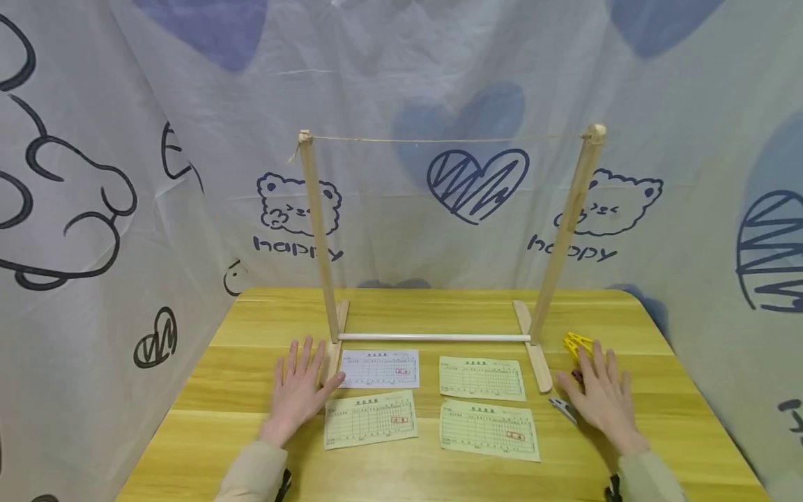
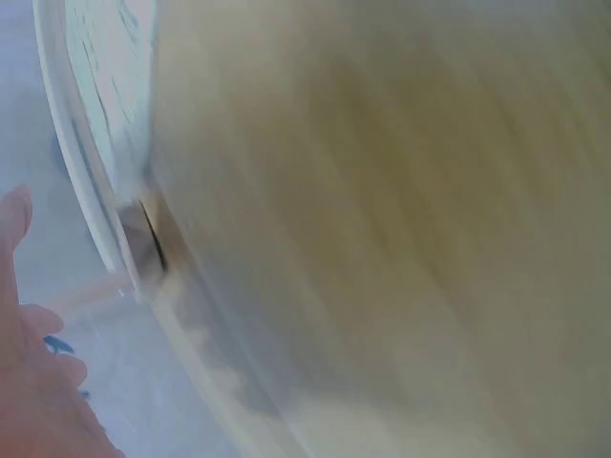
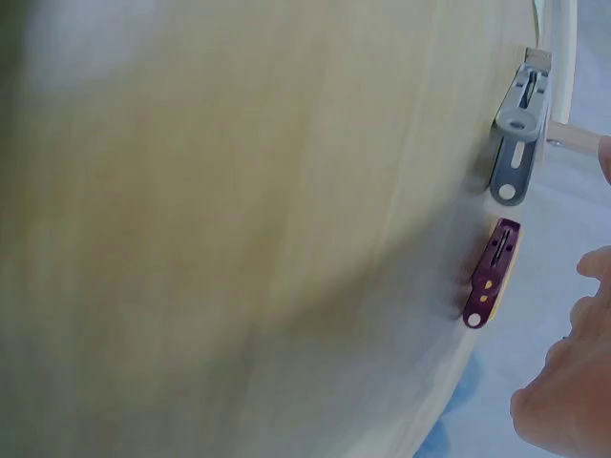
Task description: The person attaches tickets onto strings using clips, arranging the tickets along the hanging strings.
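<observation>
Head view: a wooden frame (image 1: 319, 237) is stood upright on the table (image 1: 433, 481), with a string (image 1: 448, 141) tied between its post tops and a white rod (image 1: 433, 337) set low between the posts. Four printed slips are laid flat on the near side of the frame, in two rows. A white slip (image 1: 380, 369) is placed just in front of the rod, beside the frame's left foot; a green slip (image 1: 371, 420) is placed nearer, below it. On the frame's right half, an upper green slip (image 1: 482, 378) and a lower green slip (image 1: 489, 429) are seen — both slightly tilted.

Left hand (image 1: 297, 390) is held beside the frame's left foot, fingers straight and spread, nothing gripped; contact with foot or table can't be told. Right hand (image 1: 603, 397) is held right of the frame's right foot, also flat with fingers spread, nothing gripped. Around it, clips are seen: grey clip (image 1: 563, 410) between foot and hand, yellow clips (image 1: 576, 344) by the fingertips, count unclear, and dark purple clip (image 3: 492, 275) partly covered in head view — plainer in right wrist view. Left wrist view is blurred. Frame is backed by a printed curtain (image 1: 370, 70).
</observation>
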`<action>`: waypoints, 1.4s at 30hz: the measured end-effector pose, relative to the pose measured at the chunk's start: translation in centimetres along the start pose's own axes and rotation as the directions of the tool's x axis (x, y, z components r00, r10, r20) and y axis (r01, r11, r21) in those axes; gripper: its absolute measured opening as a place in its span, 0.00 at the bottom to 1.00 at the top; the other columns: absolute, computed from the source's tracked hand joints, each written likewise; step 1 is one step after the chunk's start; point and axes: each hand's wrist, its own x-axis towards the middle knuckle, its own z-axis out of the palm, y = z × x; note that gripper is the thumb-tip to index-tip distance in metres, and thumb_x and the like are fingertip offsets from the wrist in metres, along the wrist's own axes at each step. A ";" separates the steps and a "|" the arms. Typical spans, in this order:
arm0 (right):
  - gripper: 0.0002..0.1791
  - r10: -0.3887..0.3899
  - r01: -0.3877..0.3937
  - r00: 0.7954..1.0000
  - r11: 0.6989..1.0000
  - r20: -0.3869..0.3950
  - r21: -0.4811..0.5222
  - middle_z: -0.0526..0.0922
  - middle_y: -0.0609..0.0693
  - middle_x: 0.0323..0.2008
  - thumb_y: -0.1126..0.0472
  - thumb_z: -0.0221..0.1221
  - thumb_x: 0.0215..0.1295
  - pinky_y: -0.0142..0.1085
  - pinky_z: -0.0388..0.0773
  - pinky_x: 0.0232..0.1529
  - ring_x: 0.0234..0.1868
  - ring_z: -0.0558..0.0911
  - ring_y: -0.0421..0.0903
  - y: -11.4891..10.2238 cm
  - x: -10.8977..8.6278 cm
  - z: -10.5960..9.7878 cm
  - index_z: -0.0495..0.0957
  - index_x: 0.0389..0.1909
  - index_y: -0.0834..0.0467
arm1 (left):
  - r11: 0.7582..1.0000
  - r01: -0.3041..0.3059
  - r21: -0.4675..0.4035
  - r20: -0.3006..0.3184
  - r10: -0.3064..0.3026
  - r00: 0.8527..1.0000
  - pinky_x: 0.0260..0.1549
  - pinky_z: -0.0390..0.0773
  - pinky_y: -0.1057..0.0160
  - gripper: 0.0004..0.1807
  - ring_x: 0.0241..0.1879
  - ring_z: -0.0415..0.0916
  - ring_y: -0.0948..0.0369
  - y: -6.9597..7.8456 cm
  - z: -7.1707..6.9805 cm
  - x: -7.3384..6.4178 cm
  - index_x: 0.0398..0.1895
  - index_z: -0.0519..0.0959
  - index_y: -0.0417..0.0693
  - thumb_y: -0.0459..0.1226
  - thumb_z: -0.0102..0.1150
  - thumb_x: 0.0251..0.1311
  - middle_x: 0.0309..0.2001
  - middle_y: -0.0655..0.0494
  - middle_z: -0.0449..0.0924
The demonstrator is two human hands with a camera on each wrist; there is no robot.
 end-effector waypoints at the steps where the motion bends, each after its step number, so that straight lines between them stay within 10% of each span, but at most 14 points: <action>1: 0.47 0.001 -0.001 1.000 1.000 0.007 0.005 0.34 0.68 0.80 0.33 0.41 0.76 0.77 0.35 0.69 0.78 0.37 0.73 -0.1 0.0 0.0 0.46 0.79 0.65 | 1.000 -0.009 0.000 0.002 0.009 1.000 0.77 0.35 0.33 0.46 0.81 0.30 0.41 0.4 0.2 0.0 0.81 0.49 0.48 0.61 0.50 0.69 0.82 0.43 0.38; 15: 0.46 -0.057 0.057 0.998 0.998 -0.021 0.037 0.40 0.69 0.80 0.36 0.45 0.76 0.77 0.40 0.69 0.77 0.41 0.76 -2.8 0.6 0.7 0.48 0.79 0.65 | 0.988 -0.131 -0.084 0.029 0.134 0.991 0.78 0.38 0.35 0.43 0.81 0.38 0.41 4.5 2.5 0.9 0.79 0.55 0.45 0.58 0.51 0.70 0.81 0.42 0.45; 23: 0.45 -0.073 0.076 0.997 0.991 -0.033 0.108 0.39 0.70 0.80 0.38 0.49 0.75 0.78 0.40 0.68 0.77 0.41 0.77 -4.0 0.7 1.6 0.50 0.78 0.65 | 0.967 -0.171 -0.191 0.154 0.201 0.967 0.78 0.38 0.34 0.40 0.80 0.38 0.37 6.6 2.9 0.9 0.79 0.55 0.41 0.54 0.50 0.74 0.81 0.37 0.46; 42: 0.43 -0.098 0.108 0.993 0.978 -0.066 0.178 0.42 0.73 0.78 0.42 0.53 0.74 0.77 0.44 0.70 0.77 0.44 0.77 -3.8 0.6 1.9 0.53 0.77 0.67 | 0.954 -0.158 -0.255 0.279 0.229 0.933 0.76 0.44 0.33 0.34 0.79 0.45 0.36 8.0 4.3 2.1 0.75 0.62 0.38 0.52 0.45 0.77 0.79 0.35 0.50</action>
